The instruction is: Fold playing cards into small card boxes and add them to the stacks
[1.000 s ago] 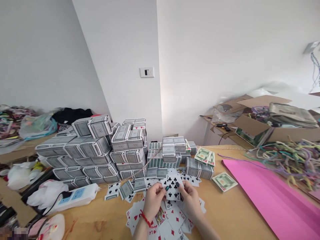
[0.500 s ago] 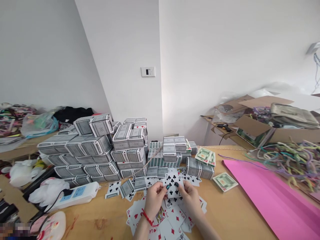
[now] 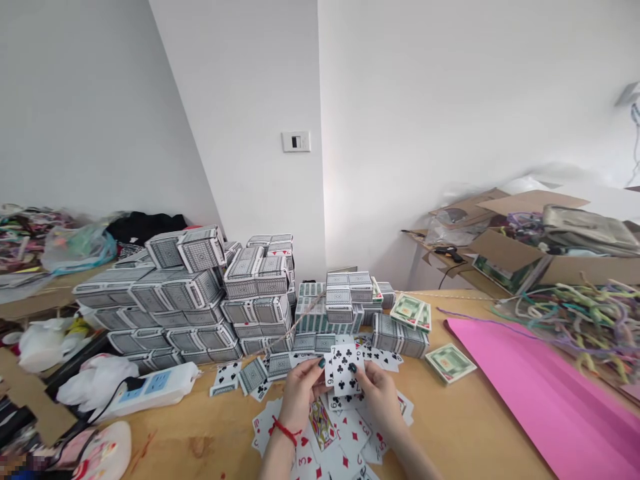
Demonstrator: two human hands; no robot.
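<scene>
A seven of clubs (image 3: 343,369) faces me, upright above the loose cards, with other playing cards behind it. My right hand (image 3: 379,395) is closed on it, the dark-nailed thumb pressing its right side. At the left, my left hand (image 3: 301,392) is closed on the edge of a card that peeks out from behind the seven; its fingers are partly hidden. Beneath both hands lie scattered face-up cards, among them a face card (image 3: 323,424) and several red ones. More cards (image 3: 385,359) lie fanned just beyond the right hand.
Box-like blocks built from cards (image 3: 175,290) are piled at the back left. Green card packs (image 3: 451,364) lie to the right, beside a pink sheet (image 3: 530,400) and pipe cleaners (image 3: 575,320). A white power strip (image 3: 155,393) rests at the left.
My left hand has shifted slightly left, its thumb sliding off the face of the seven of clubs. Another card's edge now shows at the left of the seven. My right hand stays nearly in place.
</scene>
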